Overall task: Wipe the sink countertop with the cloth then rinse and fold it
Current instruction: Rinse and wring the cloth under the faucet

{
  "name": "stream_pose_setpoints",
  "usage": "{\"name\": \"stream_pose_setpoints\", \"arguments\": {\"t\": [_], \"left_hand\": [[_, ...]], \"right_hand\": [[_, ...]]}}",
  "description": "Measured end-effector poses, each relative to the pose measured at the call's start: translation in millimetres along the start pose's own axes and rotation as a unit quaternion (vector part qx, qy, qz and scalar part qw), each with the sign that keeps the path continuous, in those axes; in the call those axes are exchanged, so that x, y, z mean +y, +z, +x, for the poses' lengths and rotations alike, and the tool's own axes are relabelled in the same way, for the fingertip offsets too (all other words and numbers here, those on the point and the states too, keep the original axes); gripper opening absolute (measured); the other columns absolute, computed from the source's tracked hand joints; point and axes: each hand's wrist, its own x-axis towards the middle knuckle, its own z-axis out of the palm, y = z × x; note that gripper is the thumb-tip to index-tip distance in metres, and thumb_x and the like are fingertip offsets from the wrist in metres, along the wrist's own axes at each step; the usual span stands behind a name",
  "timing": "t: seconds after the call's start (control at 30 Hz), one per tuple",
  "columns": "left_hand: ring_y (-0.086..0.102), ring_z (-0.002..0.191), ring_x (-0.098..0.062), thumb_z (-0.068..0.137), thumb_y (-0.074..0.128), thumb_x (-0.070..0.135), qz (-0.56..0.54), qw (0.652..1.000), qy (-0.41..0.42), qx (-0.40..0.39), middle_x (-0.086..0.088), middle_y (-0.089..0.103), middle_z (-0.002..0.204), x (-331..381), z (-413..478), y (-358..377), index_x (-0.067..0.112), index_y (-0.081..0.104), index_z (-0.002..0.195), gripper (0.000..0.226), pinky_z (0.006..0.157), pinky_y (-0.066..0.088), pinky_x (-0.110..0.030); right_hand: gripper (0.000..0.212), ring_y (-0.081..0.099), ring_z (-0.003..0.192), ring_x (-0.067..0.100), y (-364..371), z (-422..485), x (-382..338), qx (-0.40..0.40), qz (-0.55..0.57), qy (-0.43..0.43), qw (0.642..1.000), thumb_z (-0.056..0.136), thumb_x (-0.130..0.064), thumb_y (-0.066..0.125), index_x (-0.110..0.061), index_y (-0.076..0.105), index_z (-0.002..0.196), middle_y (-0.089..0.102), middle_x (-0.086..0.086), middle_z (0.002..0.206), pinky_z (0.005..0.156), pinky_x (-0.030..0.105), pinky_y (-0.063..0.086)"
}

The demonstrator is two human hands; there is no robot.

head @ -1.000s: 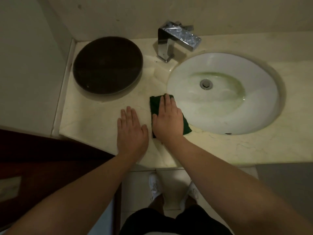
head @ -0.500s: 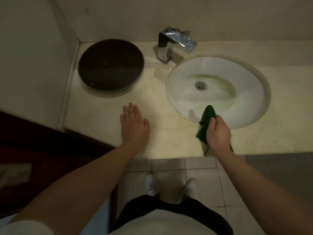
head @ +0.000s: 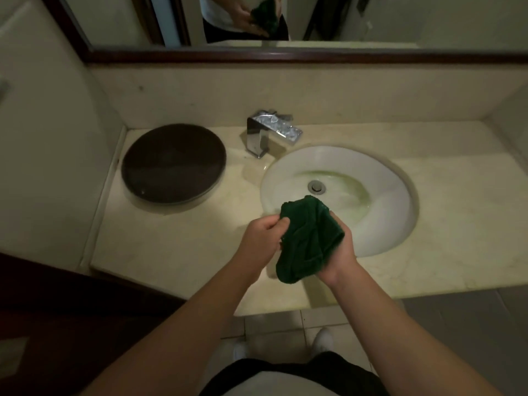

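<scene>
A dark green cloth (head: pixel 307 241) hangs bunched in the air above the front edge of the cream stone countertop (head: pixel 177 247), just in front of the oval white sink (head: pixel 380 195). My left hand (head: pixel 261 238) pinches the cloth's left edge. My right hand (head: pixel 338 254) grips its right side from underneath, fingers curled round the fabric. A chrome faucet (head: pixel 268 132) stands behind the sink, no water running. The basin shows a greenish stain around the drain (head: pixel 316 186).
A round dark tray (head: pixel 173 162) lies on the counter's left part by the side wall. A framed mirror (head: pixel 285 21) above the backsplash reflects my hands and the cloth. Tiled floor and my shoes show below the counter edge.
My right hand lifted the cloth off the counter and brought it in front of me. My left hand left the countertop and took hold of the cloth's left edge. The view tilted up.
</scene>
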Motion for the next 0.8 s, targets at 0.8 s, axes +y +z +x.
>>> {"name": "stream_pose_setpoints", "arguments": {"t": [0.8], "left_hand": [[0.07,0.088,-0.03,0.1,0.048,0.023,0.057,0.974,-0.019,0.218,-0.017,0.071,0.089,66,104,160,0.011,0.071,0.089,0.028,0.077,0.06,-0.051]], "right_hand": [[0.015,0.066,0.077,0.009,-79,85,-167,-0.053,-0.594,-0.206,0.776,0.083,-0.04,0.065,-0.026,0.062,0.086,0.067,-0.008,0.081,0.076,0.038,0.059]]}}
